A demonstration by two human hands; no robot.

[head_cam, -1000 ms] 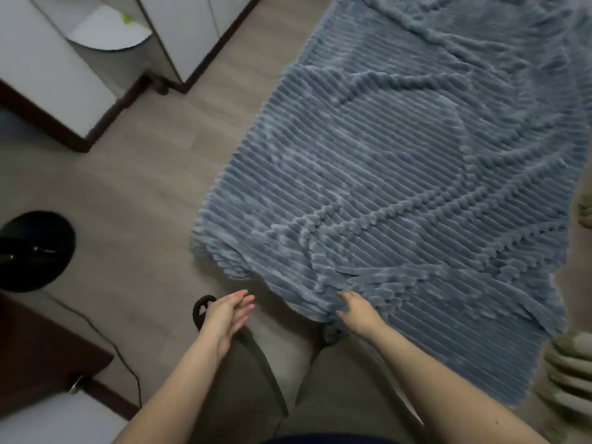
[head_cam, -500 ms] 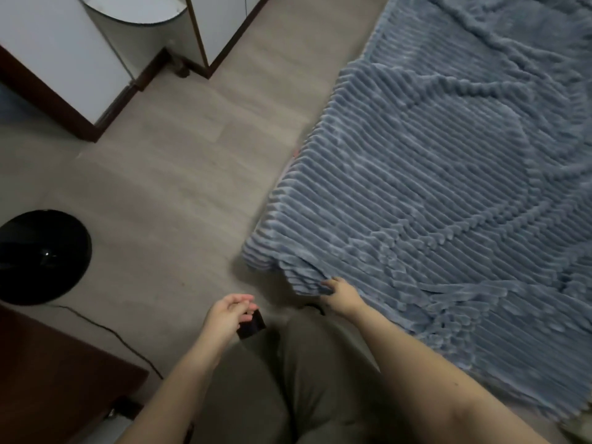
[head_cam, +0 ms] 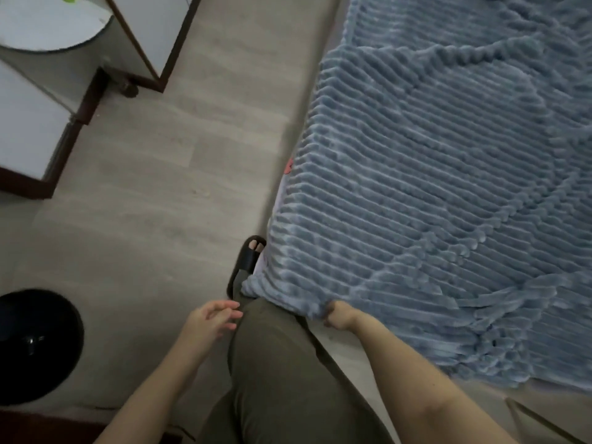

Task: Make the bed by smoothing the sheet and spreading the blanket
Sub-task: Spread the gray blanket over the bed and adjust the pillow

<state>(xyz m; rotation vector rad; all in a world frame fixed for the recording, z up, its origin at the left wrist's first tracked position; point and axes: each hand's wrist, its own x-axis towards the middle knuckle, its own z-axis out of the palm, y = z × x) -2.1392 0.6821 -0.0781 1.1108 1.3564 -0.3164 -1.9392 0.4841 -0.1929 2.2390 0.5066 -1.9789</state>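
Right hand (head_cam: 339, 315) keeps its pinch on the blanket (head_cam: 432, 187) hem at lower centre. The corner has slid right in frame and now sits against the person's leg. Left hand (head_cam: 211, 318) has loosened: fingers relaxed, holding nothing. Spreading looks unfinished, since diagonal ridges still cross the right half. Blanket is thick ribbed grey-blue plush, soft, with a heavy drape. Floor (head_cam: 160, 187) is smooth, pale wood-look planks.

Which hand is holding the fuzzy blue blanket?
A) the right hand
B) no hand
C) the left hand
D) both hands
A: the right hand grips the near edge of the blanket, while the left hand hangs free over the floor with relaxed fingers.
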